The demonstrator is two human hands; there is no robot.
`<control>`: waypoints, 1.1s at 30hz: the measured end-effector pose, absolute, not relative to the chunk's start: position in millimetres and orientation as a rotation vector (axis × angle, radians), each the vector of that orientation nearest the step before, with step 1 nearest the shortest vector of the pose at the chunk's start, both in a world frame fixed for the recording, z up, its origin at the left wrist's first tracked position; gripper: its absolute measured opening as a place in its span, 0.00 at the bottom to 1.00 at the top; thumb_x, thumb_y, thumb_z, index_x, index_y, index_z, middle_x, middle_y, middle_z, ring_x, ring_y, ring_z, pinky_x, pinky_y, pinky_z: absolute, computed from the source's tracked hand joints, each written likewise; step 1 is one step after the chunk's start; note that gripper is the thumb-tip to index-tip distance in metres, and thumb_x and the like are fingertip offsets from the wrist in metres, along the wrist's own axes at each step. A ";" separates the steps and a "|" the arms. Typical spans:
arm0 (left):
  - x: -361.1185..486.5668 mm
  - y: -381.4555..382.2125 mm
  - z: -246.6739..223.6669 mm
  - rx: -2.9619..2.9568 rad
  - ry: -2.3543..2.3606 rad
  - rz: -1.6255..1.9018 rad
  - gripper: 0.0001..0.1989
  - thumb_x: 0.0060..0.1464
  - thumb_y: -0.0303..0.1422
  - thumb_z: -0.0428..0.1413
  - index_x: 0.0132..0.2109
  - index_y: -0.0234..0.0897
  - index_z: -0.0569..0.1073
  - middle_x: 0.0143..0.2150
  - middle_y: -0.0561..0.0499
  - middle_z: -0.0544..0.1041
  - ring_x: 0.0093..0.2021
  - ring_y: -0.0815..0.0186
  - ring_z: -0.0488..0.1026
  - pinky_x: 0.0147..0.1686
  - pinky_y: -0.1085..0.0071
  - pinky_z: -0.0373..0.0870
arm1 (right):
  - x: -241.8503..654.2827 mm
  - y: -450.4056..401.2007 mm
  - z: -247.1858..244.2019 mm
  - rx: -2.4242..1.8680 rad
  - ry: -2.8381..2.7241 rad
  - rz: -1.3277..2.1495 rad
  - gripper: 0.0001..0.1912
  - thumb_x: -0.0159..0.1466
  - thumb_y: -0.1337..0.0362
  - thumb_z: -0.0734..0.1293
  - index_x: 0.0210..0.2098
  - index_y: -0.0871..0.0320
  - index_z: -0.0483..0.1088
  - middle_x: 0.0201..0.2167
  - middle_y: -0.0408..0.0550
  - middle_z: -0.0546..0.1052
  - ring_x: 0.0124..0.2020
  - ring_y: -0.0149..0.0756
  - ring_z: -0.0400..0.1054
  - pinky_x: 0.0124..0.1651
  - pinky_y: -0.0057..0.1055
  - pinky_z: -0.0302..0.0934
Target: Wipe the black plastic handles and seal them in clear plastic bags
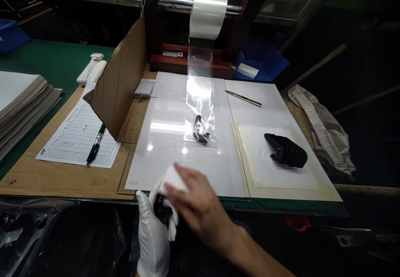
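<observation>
Green worktop (71,51) on the far left, dim room behind, and we pick it up at the blue bin (12,35) by the edge of view. Just in front of that sits a thick paper stack (21,106), its sheets fanned unevenly down the side. Moving right, brown board covers the surface, and there's a printed form (67,145) lying at a slant with a black pen (95,145) across it. Up goes the cardboard (121,76), standing on edge like a wall, with small cards (146,88) lying at its right.

Now to the action, low at the front edge! Left hand (154,235), white-gloved, is curled around a black part (161,208), gripping it just off the worktop's near edge; much of the part is hidden. Right hand (196,202), bare, has its fingers closed on a white cloth (175,179), and that cloth sits right up against the part.

Beyond them, a roll (208,16) of clear film hangs on a metal bar, its strip (200,72) running down onto a white sheet (150,160). At the strip's end lies a black piece (202,137); whether inside or under the film, can't tell.

Further right, tweezers (243,98) lie slanted, a second bin (265,62) behind them. Nearer, a black bracket (290,152) rests on a pale square, and crumpled wrap (323,131) closes out the right side.
</observation>
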State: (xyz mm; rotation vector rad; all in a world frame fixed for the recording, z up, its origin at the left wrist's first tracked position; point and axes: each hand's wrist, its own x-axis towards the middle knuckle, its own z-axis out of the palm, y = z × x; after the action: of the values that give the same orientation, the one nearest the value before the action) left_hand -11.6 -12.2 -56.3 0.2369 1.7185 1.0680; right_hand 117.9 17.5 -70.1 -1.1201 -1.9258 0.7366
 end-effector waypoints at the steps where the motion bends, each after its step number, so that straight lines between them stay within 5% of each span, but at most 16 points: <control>1: -8.7 -7.9 -55.0 0.188 1.688 1.082 0.39 0.60 0.63 0.42 0.60 0.39 0.74 0.32 0.47 0.83 0.27 0.62 0.79 0.26 0.69 0.78 | 118.5 19.4 -71.3 -1.155 -1.897 0.716 0.16 0.71 0.65 0.63 0.58 0.53 0.72 0.64 0.60 0.69 0.61 0.47 0.64 0.56 0.53 0.68; 9: -7.5 -9.0 -61.5 0.245 1.583 1.078 0.38 0.60 0.62 0.44 0.60 0.39 0.74 0.44 0.44 0.83 0.42 0.58 0.82 0.40 0.67 0.80 | 139.9 27.7 -77.9 -1.014 -2.007 0.637 0.17 0.70 0.68 0.62 0.57 0.55 0.71 0.63 0.62 0.69 0.58 0.48 0.65 0.52 0.51 0.69; 14: -2.9 -9.4 -59.6 0.263 1.688 1.018 0.40 0.59 0.64 0.41 0.62 0.40 0.73 0.33 0.49 0.82 0.25 0.66 0.77 0.22 0.74 0.74 | 133.2 14.9 -76.3 -1.159 -1.979 0.629 0.19 0.69 0.71 0.62 0.58 0.57 0.70 0.64 0.65 0.68 0.60 0.52 0.63 0.51 0.54 0.68; 18: 3.2 -6.7 -54.2 0.362 1.766 1.066 0.35 0.61 0.60 0.44 0.55 0.38 0.78 0.33 0.48 0.82 0.31 0.66 0.79 0.29 0.76 0.77 | 128.7 7.4 -72.5 -1.310 -1.911 0.614 0.20 0.69 0.73 0.61 0.59 0.57 0.70 0.64 0.65 0.67 0.60 0.53 0.63 0.50 0.55 0.68; 22: 9.1 -8.5 -52.5 0.366 1.785 1.055 0.36 0.60 0.61 0.46 0.58 0.39 0.76 0.19 0.55 0.72 0.19 0.69 0.70 0.18 0.77 0.69 | 124.5 2.1 -69.8 -1.451 -1.855 0.564 0.20 0.70 0.73 0.61 0.60 0.57 0.70 0.65 0.66 0.67 0.60 0.53 0.63 0.51 0.54 0.68; 25: 10.6 -10.6 -52.9 0.447 1.807 1.083 0.33 0.56 0.60 0.54 0.53 0.37 0.78 0.23 0.53 0.74 0.27 0.66 0.74 0.23 0.77 0.72 | 121.9 -0.8 -73.2 -1.417 -1.870 0.595 0.22 0.69 0.73 0.61 0.60 0.56 0.70 0.66 0.65 0.65 0.61 0.54 0.62 0.52 0.55 0.67; 28: 7.2 -11.3 -50.5 0.577 1.806 0.958 0.32 0.57 0.58 0.54 0.56 0.37 0.75 0.20 0.57 0.69 0.18 0.70 0.65 0.16 0.78 0.63 | 129.8 0.9 -80.5 -1.457 -1.831 0.601 0.22 0.70 0.73 0.60 0.61 0.54 0.71 0.67 0.63 0.64 0.63 0.54 0.60 0.54 0.57 0.65; 33: -19.6 -5.3 -36.6 0.666 1.694 0.735 0.32 0.60 0.56 0.52 0.60 0.37 0.73 0.17 0.57 0.69 0.12 0.72 0.59 0.12 0.77 0.58 | 164.3 14.3 -66.4 -1.495 -1.356 1.271 0.20 0.72 0.56 0.64 0.63 0.42 0.68 0.69 0.47 0.64 0.69 0.48 0.56 0.69 0.58 0.50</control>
State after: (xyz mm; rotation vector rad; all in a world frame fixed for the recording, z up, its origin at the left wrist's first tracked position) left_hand -19.6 -5.3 -36.6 0.6662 1.6943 0.7354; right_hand 164.3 14.3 -66.4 -1.4946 -1.3562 1.2705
